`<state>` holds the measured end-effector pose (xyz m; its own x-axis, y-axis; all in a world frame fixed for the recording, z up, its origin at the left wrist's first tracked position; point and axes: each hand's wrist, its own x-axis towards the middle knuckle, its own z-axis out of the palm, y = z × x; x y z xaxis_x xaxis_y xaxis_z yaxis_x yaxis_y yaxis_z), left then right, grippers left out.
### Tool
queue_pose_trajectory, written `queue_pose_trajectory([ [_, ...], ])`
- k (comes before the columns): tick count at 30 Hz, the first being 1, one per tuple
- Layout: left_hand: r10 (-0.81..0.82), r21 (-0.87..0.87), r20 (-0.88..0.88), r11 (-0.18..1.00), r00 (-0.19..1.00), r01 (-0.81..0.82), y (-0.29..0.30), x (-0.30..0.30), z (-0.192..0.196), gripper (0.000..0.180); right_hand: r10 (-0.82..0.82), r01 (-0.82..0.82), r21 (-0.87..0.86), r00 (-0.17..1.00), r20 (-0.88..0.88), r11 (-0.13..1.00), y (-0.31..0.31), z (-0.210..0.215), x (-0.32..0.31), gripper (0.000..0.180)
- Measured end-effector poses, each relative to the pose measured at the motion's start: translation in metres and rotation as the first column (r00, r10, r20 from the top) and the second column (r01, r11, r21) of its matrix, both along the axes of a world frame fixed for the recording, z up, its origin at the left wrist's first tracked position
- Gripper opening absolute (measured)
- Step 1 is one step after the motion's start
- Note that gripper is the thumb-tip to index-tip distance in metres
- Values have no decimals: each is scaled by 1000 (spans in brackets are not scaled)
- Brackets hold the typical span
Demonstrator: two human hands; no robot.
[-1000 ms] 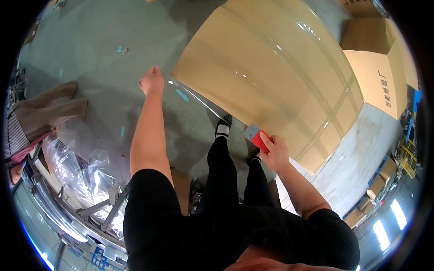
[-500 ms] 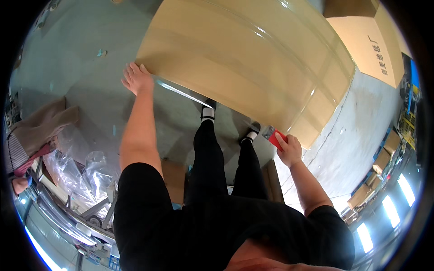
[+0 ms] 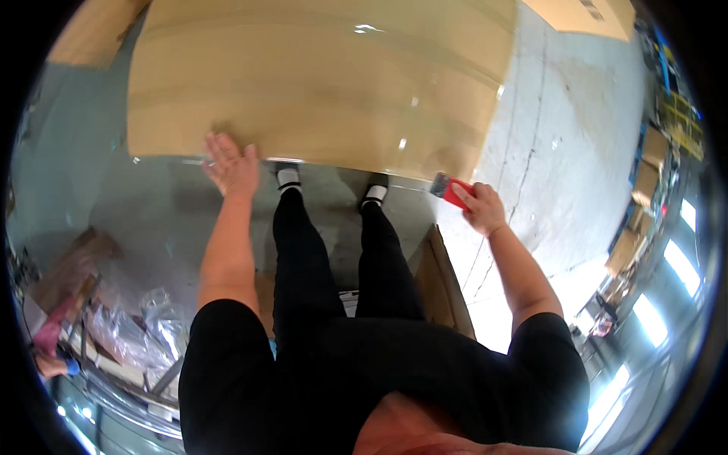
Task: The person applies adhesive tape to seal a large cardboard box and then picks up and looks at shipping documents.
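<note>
Left hand (image 3: pixel 230 167) lies flat, fingers (image 3: pixel 216 144) spread, pressed on the near edge of the big cardboard box (image 3: pixel 318 76), close to its left corner. Right hand (image 3: pixel 481 206) is curled tight round a red cutter (image 3: pixel 453 191), whose tip touches the box's near right corner. The box lies on the concrete floor (image 3: pixel 553 136), just ahead of the shoes (image 3: pixel 288 176). Bare floor opens to the right; plastic wrap (image 3: pixel 129 334) crowds the lower left.
</note>
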<state>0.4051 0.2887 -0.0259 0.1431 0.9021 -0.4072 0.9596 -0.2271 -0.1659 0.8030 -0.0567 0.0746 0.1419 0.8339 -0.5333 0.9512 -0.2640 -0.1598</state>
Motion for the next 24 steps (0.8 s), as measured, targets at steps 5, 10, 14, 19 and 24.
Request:
queue_pose_trajectory([
  [5, -28, 64, -129, 997, 991, 37, -4, 3, -13, 75, 10, 26, -213, 986, 167, 977, -95, 5, 97, 67],
  [10, -49, 64, -119, 996, 992, 57, -6, 10, -4, 73, -34, 55, -239, 995, 91, 970, -120, -24, 120, 70],
  [14, -86, 128, -105, 987, 991, 99, -3, -13, -16, 75, -66, 77, -246, 996, 53, 966, -118, -30, 119, 68],
  [19, -653, -31, 236, 735, 719, 677, -9, 33, 6, 88, -197, 251, -456, 967, 163, 854, -72, -41, 88, 55],
  [24, -751, 104, 374, 617, 544, 780, -1, 76, 7, 98, -459, 365, -666, 888, 37, 650, 0, -47, 69, 34],
])
